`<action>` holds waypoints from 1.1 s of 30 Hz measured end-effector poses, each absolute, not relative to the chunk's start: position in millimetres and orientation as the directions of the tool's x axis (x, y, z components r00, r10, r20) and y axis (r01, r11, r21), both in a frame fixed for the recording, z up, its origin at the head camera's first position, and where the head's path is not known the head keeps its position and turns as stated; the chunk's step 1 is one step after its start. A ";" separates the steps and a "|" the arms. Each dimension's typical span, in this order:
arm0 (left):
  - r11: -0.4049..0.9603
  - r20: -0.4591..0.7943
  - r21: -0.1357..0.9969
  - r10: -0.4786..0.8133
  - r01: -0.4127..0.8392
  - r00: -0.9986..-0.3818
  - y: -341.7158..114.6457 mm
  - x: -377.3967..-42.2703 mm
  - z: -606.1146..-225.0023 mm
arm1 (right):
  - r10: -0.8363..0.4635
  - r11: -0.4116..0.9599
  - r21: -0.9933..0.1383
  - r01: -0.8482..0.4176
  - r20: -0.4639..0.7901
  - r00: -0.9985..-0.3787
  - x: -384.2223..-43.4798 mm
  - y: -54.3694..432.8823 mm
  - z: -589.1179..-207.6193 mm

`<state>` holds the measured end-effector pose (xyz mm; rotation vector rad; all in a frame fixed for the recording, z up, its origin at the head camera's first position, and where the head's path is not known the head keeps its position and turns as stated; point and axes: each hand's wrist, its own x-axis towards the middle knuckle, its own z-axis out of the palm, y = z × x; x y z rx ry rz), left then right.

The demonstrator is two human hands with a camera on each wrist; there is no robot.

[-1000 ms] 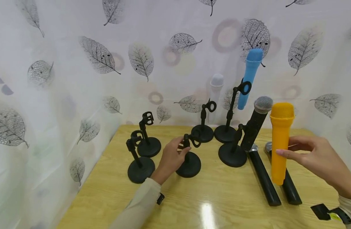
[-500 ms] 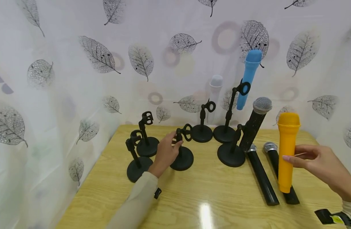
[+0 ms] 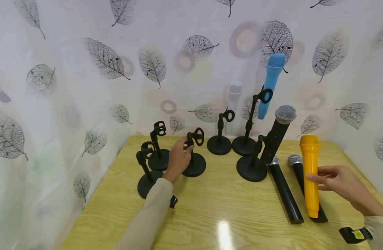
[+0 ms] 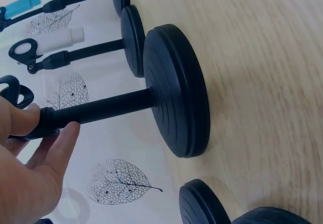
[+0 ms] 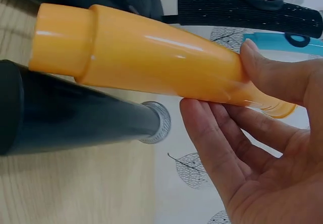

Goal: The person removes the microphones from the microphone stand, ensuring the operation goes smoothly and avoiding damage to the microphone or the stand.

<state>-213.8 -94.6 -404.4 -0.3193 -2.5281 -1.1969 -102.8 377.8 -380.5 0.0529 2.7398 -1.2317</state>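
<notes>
My left hand (image 3: 178,159) pinches the upper post of a black desktop microphone stand (image 3: 197,166), just under its empty ring clip. In the left wrist view, thumb and fingers lie on either side of that post, and the round base (image 4: 176,90) appears on or very near the tabletop. My right hand (image 3: 341,184) holds a yellow microphone (image 3: 310,173) upright by its handle, head up. Thumb and fingertips pinch the yellow handle (image 5: 151,52) in the right wrist view. Behind it lies a black microphone (image 3: 297,170) with a silver head, partly hidden.
Two more stands with bare clips (image 3: 160,159) (image 3: 146,184) stand at left. At the back, a white microphone (image 3: 234,97) and a blue microphone (image 3: 272,76) sit in stands. A stand at right bears a black microphone (image 3: 277,135); another black microphone (image 3: 285,192) lies nearby.
My left hand has shifted the gripped stand back and to the left, toward the two bare stands. The yellow microphone in my right hand has come lower and slightly right.
</notes>
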 end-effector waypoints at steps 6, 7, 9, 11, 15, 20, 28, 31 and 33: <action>0.627 0.357 0.717 0.044 0.304 -0.933 -95.9 -222.9 -404.2 | -0.031 0.672 -0.733 0.107 -0.173 -0.984 -106.3 374.6 -385.6; 0.626 0.361 0.718 0.041 0.305 -0.932 -96.0 -224.3 -403.9 | -0.034 0.669 -0.734 0.111 -0.180 -0.983 -106.9 373.7 -386.3; 0.624 0.368 0.719 0.034 0.307 -0.929 -96.0 -227.0 -403.4 | -0.042 0.671 -0.732 0.120 -0.198 -0.979 -108.6 372.4 -387.7; 0.622 0.368 0.721 0.030 0.306 -0.929 -95.8 -229.3 -403.1 | -0.047 0.668 -0.732 0.137 -0.225 -0.973 -110.6 371.4 -389.3; 0.615 0.360 0.730 0.024 0.297 -0.933 -95.6 -232.4 -402.9 | -0.042 0.688 -0.705 0.172 -0.275 -0.960 -115.7 369.2 -392.7; 0.594 0.375 0.744 0.009 0.307 -0.927 -96.4 -234.7 -402.7 | -0.021 0.710 -0.676 0.198 -0.302 -0.953 -122.0 361.3 -398.3; 0.583 0.391 0.747 0.005 0.320 -0.920 -96.8 -240.4 -404.6 | -0.016 0.762 -0.625 0.172 -0.284 -0.959 -129.0 352.5 -404.3; 0.573 0.384 0.756 0.005 0.317 -0.923 -97.4 -241.7 -405.3 | -0.026 0.779 -0.607 0.154 -0.278 -0.960 -131.2 350.6 -407.5; 0.570 0.383 0.758 0.004 0.317 -0.924 -97.9 -243.0 -406.0 | -0.024 0.786 -0.599 0.151 -0.274 -0.961 -132.1 349.2 -409.0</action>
